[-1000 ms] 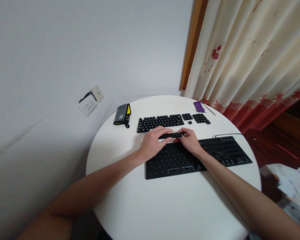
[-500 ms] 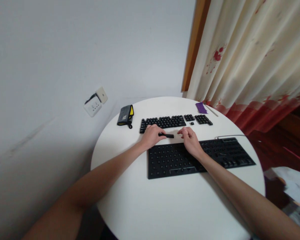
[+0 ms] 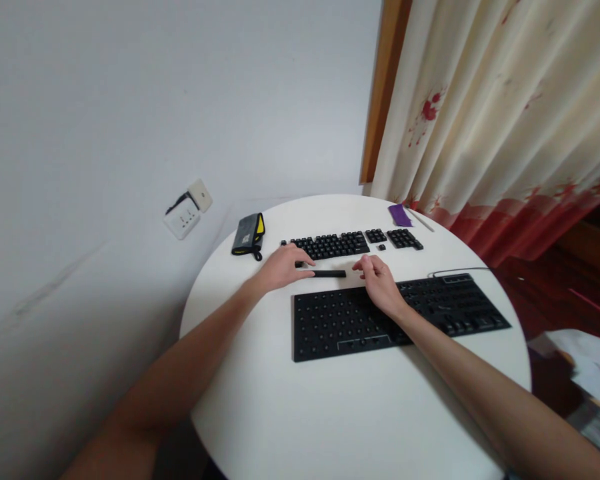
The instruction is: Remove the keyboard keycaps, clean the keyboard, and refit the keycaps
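A long black space bar keycap (image 3: 329, 274) lies on the white table between my hands. My left hand (image 3: 283, 265) is open, thumb and fingers apart, with the thumb tip beside the keycap's left end. A small dark patch shows between its fingers; I cannot make out what it is. My right hand (image 3: 377, 277) is closed in a pinch above the back edge of the black keyboard base (image 3: 340, 321). Whatever its fingertips hold is too small to name. The base has bare key stems. Rows of removed keycaps (image 3: 333, 245) lie just behind my hands.
A grey and yellow pouch (image 3: 249, 235) sits at the table's back left. Near the back right edge are a purple cloth (image 3: 399, 215) and a thin pale stick (image 3: 422, 221). One loose keycap (image 3: 381, 247) lies apart. A cable (image 3: 460, 271) runs behind the base.
My left hand has let go of the space bar keycap and moved left, its fingers spreading. The keycap now rests on the table. My right hand has barely moved.
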Available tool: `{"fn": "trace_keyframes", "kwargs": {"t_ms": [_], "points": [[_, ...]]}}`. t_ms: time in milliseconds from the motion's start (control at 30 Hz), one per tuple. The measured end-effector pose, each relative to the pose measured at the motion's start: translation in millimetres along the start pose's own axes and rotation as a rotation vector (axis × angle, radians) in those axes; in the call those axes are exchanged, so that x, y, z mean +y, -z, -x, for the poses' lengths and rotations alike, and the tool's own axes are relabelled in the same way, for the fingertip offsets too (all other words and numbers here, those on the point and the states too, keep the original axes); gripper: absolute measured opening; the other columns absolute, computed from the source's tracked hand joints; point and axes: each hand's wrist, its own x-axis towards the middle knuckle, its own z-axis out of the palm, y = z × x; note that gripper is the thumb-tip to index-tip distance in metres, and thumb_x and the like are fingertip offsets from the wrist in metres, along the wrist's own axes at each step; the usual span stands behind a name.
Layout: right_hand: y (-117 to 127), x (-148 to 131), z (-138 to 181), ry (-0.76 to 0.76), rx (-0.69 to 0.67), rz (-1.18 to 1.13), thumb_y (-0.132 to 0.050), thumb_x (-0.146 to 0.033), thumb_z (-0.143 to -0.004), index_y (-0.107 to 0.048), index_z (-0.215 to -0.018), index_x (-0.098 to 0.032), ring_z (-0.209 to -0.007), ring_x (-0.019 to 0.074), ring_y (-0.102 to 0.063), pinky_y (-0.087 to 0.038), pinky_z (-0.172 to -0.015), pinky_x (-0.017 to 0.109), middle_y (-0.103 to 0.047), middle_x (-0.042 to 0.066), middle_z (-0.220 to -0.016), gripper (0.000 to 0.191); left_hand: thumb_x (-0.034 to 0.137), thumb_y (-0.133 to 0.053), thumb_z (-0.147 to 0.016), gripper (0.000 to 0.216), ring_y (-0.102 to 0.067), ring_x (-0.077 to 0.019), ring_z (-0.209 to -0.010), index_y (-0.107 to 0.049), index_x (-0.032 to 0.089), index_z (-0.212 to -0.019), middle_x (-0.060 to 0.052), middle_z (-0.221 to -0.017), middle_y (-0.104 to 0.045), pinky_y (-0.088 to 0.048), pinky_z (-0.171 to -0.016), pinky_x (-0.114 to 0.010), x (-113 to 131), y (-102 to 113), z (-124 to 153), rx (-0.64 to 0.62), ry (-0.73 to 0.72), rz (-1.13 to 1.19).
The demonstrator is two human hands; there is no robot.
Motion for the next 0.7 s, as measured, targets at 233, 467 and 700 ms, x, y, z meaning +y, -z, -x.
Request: {"fn": "trace_keyframes", "kwargs": {"t_ms": [233, 467, 700], "points": [[-0.3, -1.3, 0.4, 0.002, -0.004, 0.005, -0.033, -0.06, -0.096, -0.067, -0.081, -0.02, -0.089, 0.0227, -0.06, -0.051, -0.078, 0.036, -0.065, 0.008, -0.091, 0.054, 0.034, -0.067, -0.086, 0.017, -0.057, -0.0204, -0.09, -0.075, 0.024, -0.096, -0.003, -0.094, -0.074, -0.042, -0.081, -0.033, 0.4, -16.2, -0.6, -0.021, -0.028, -0.046], [-1.5, 0.0, 0.6, 0.007, -0.009, 0.011, -0.033, -0.062, -0.095, -0.067, -0.08, -0.02, -0.088, 0.0237, -0.061, -0.05, -0.079, 0.039, -0.065, 0.009, -0.091, 0.056, 0.034, -0.067, -0.087, 0.016, -0.056, -0.0214, -0.09, -0.076, 0.024, -0.096, -0.002, -0.097, -0.074, -0.042, -0.081, -0.035, -1.5, -22.7, -7.3, 0.051, 0.0, -0.071], [-1.4, 1.0, 0.8, 0.002, -0.013, 0.02, -0.032, -0.062, -0.095, -0.067, -0.08, -0.02, -0.086, 0.0229, -0.06, -0.049, -0.078, 0.038, -0.066, 0.008, -0.091, 0.056, 0.035, -0.067, -0.086, 0.015, -0.054, -0.0225, -0.092, -0.077, 0.026, -0.094, -0.003, -0.098, -0.072, -0.042, -0.082, -0.038, -6.8, -25.0, -8.3, 0.1, 0.038, -0.087]]}}
